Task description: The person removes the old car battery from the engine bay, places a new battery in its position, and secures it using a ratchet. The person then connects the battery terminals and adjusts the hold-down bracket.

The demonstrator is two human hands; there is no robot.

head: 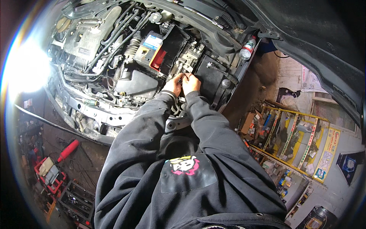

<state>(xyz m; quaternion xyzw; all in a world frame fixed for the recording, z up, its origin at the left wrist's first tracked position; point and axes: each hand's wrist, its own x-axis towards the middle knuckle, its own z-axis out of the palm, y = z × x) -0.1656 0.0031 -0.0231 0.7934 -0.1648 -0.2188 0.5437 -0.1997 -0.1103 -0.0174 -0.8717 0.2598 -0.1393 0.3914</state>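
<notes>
In an open engine bay, my left hand (173, 85) and my right hand (191, 83) meet with fingertips together at the near end of a metal bracket assembly (188, 54). Whether something small sits between the fingers cannot be made out. Left of the hands stands a car battery (145, 55) with a red terminal cover (157, 59), and nearer me lies a black plastic cover (137, 83). To the right is a flat black box lid (208, 75), with a ratchet wrench (221, 71) resting across it.
Wrenches (90, 21) lie on the engine cover (85, 40). A long metal extension bar (203, 17) rests near the windshield cowl. A plastic bottle (247, 49) stands by the right fender. The raised hood (314, 34) hangs at upper right; a yellow shelf rack (297, 114) stands beyond.
</notes>
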